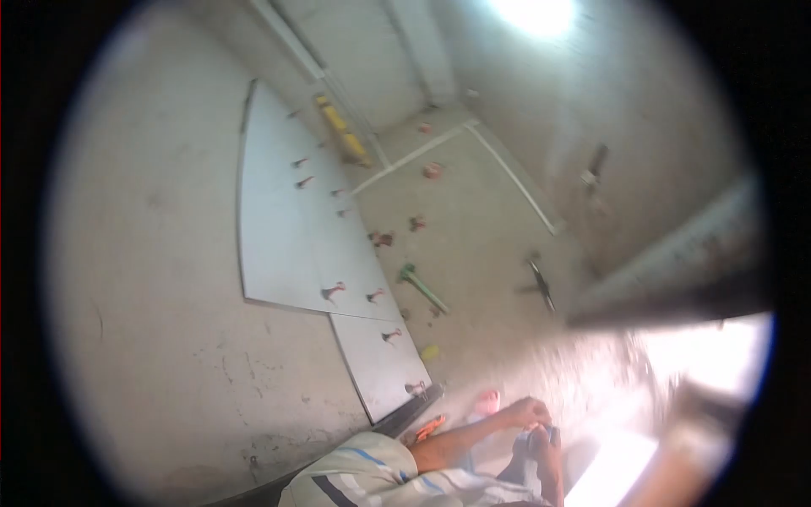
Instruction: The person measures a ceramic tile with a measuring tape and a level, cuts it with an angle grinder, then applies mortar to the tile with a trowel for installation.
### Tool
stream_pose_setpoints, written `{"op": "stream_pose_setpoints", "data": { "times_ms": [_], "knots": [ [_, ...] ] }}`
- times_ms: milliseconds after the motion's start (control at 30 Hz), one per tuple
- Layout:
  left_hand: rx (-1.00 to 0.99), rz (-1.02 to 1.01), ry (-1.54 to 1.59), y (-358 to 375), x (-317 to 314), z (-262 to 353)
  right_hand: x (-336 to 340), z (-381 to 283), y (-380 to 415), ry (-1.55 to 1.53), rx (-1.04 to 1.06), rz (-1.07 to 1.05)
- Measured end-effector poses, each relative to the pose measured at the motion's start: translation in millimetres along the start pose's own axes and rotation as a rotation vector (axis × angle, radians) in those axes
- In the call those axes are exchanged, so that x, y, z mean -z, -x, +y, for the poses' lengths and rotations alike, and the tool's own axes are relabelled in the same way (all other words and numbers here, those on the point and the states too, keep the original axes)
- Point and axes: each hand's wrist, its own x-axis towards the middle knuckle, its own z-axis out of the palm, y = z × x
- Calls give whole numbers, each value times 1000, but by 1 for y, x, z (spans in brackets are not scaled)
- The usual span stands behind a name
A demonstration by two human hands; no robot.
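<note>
The left hand (529, 411) and right hand (543, 441) meet, fingers curled, grasp unclear; a loose pinch could drop anything held.

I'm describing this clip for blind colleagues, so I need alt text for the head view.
A person's left hand and right hand meet low in the frame; what they hold is unclear. Pale panels studded with small reddish clips spread left of centre, with a green hammer-like tool, a dark tool and a yellow bar beyond.
</note>
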Motion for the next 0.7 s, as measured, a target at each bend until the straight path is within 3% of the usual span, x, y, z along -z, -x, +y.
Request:
{"op": "stream_pose_setpoints", "data": {
  "times_ms": [67, 100, 133, 167, 267, 300, 333, 367, 433, 500, 600, 633, 700],
  "knots": [
    [-208, 135, -387, 14, -40, 12, 30, 54, 27, 106, 172, 206],
    [-135, 9, -428, 18, -59, 21, 25, 18, 69, 132, 128, 221],
    [-59, -137, -395, 14, -83, 6, 45, 57, 73, 277, 139, 209],
    [56, -269, -232, 16, -105, -13, 55, 101, 84, 313, 225, 364],
    [121, -487, -224, 29, -160, 5, 75, 114, 144, 148, -66, 433],
    [154, -532, -261, 31, -180, -8, 79, 146, 149, 184, 95, 551],
    [176, -552, -297, 31, -197, -23, 92, 126, 169, 76, -76, 458],
    [313, -578, -216, 33, -217, -5, 100, 143, 174, 27, -81, 475],
    [387, -602, -266, 24, -243, -13, 121, 168, 184, -40, -94, 487],
    [464, -592, -316, 11, -271, -20, 144, 195, 187, 126, 35, 570],
    [580, -646, -428, -15, -325, 0, 200, 214, 198, 215, -19, 499],
    [553, -665, -525, -26, -339, -3, 220, 221, 203, 199, -22, 483],
    [530, -693, -389, -62, -358, 1, 256, 266, 219, 133, -27, 576]
  ]
}}
